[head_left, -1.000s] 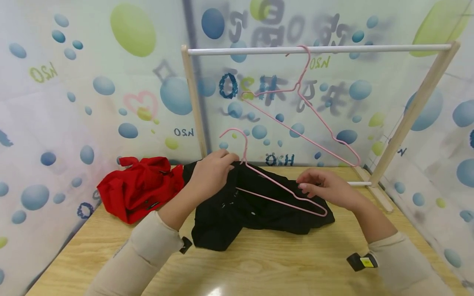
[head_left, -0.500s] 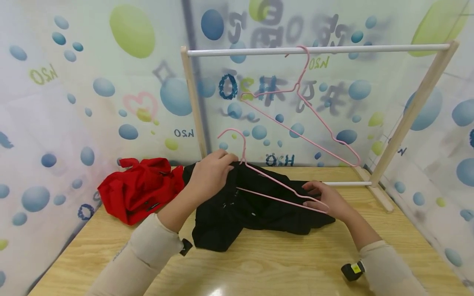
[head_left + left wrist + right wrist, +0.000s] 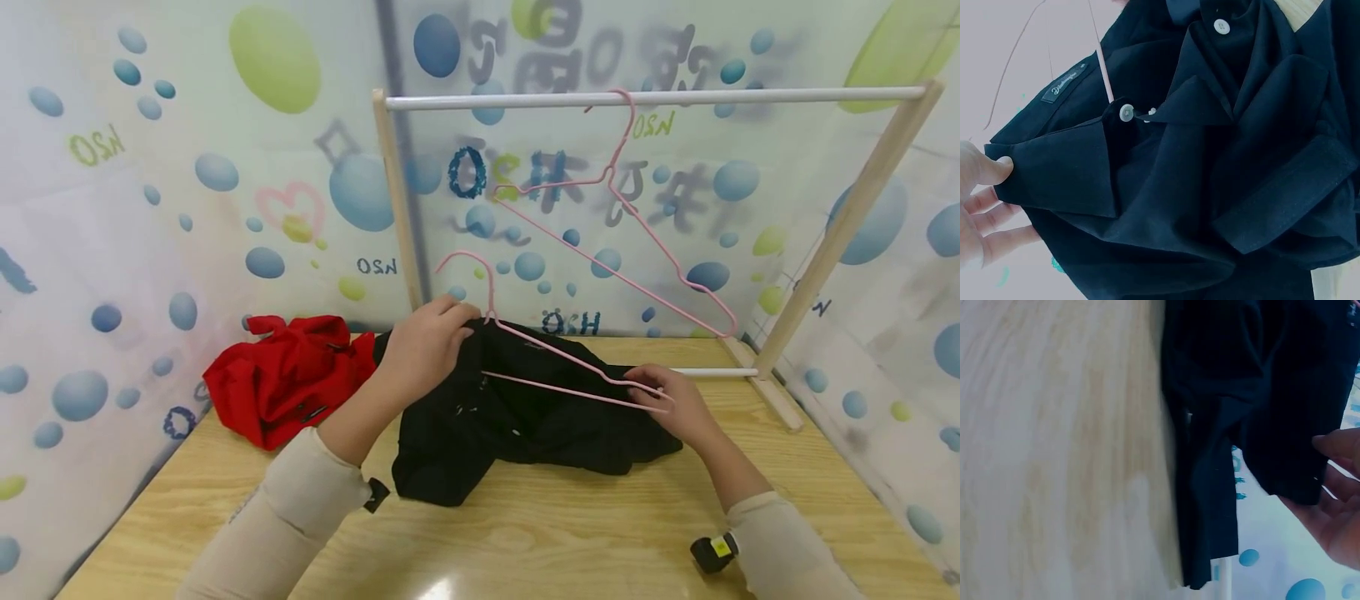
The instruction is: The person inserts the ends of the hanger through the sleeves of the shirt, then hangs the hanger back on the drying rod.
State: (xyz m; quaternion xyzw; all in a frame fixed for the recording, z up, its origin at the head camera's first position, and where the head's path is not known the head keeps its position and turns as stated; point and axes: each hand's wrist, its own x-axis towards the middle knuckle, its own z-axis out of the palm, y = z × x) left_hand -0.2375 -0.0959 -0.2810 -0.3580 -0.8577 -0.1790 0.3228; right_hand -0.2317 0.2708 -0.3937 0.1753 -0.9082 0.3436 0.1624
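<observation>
A black shirt with white buttons lies bunched on the table, its upper part lifted. My left hand pinches its collar between thumb and fingers. A pink hanger stands at the neck opening, its hook above the collar; its left half is hidden by the cloth. In the right wrist view, my right hand pinches an edge of the black cloth, thumb in front and fingers behind. The hanger's right end overlaps this hand in the head view; whether they touch I cannot tell.
Behind the shirt stands a rack with wooden posts and a white rail. A second pink hanger hangs from that rail. A crumpled red garment lies at the left on the wooden table.
My right hand has come left and down to the hanger's right end and now pinches the black cloth. The hanger's right end has risen slightly. My left hand stays at the collar.
</observation>
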